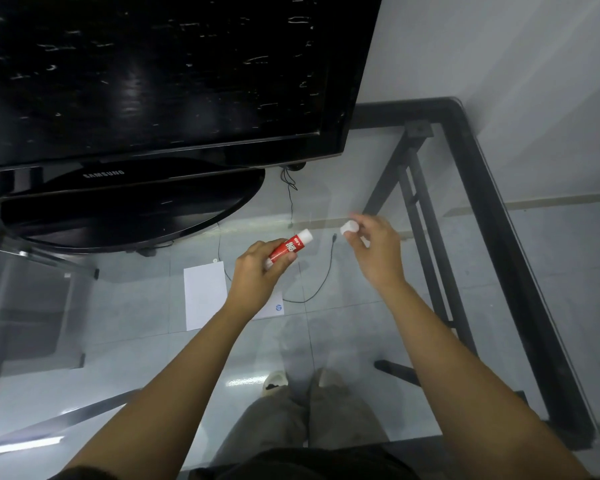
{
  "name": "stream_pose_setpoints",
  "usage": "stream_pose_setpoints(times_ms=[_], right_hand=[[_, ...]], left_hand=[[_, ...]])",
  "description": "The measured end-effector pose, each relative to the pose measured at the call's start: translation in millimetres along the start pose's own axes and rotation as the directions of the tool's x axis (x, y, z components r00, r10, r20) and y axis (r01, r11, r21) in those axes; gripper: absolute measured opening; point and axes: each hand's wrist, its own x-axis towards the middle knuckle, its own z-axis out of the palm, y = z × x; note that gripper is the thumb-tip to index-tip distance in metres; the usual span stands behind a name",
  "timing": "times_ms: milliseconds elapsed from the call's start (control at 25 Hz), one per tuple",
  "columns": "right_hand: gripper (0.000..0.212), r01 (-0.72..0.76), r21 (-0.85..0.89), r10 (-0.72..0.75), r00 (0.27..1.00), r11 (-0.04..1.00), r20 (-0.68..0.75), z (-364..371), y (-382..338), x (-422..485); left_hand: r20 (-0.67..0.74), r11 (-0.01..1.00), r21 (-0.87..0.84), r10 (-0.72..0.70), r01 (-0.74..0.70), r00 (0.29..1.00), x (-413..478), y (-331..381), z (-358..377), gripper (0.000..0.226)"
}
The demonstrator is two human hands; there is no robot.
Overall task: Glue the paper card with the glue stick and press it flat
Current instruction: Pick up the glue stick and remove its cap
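Observation:
My left hand (257, 271) grips a red glue stick (289, 249) with white lettering, its white open end pointing up and to the right. My right hand (371, 247) pinches the white cap (347, 227) of the stick, held apart from it to the right. Both hands hover above the glass table. A white paper card (205, 296) lies flat on the glass below my left hand, and my left wrist hides its right part. A corner with a small blue logo (277, 308) shows right of the wrist.
A black monitor (153, 74) on a wide oval stand (132, 216) fills the back left. A thin black cable (323, 275) runs across the glass near the card. The table's black frame (492, 209) runs along the right edge. My legs and shoes show through the glass.

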Motion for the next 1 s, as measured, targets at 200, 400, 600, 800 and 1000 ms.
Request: stream_pose_setpoints(times_ms=[200, 400, 600, 800, 1000], right_hand=[[0.070, 0.022, -0.181, -0.004, 0.995, 0.983, 0.097, 16.1, 19.8, 5.0], [0.077, 0.057, -0.286, -0.004, 0.983, 0.957, 0.183, 12.1, 22.1, 4.0], [0.042, 0.034, 0.014, -0.035, 0.994, 0.999, 0.100, 6.6, -15.2, -35.5], [0.020, -0.232, 0.560, 0.113, 0.964, 0.796, 0.240, 6.2, -55.5, -60.3], [0.014, -0.238, 0.648, 0.122, 0.968, 0.723, 0.220, 1.7, -67.2, -66.4]], left_hand=[[-0.041, 0.987, -0.147, -0.065, 0.059, 0.997, -11.1, -0.8, -4.7, 0.032], [-0.029, 0.967, -0.222, -0.136, 0.126, 0.990, -17.0, 1.8, -10.4, 0.021], [0.087, 0.714, -0.670, -0.195, 0.202, 0.977, -19.7, 15.4, -12.1, 0.018], [0.161, 0.737, -0.659, -0.057, 0.150, 0.985, -30.0, 30.3, -8.2, 0.017], [0.255, 0.595, -0.749, -0.147, 0.291, 0.956, -31.1, 33.8, -13.2, 0.036]])
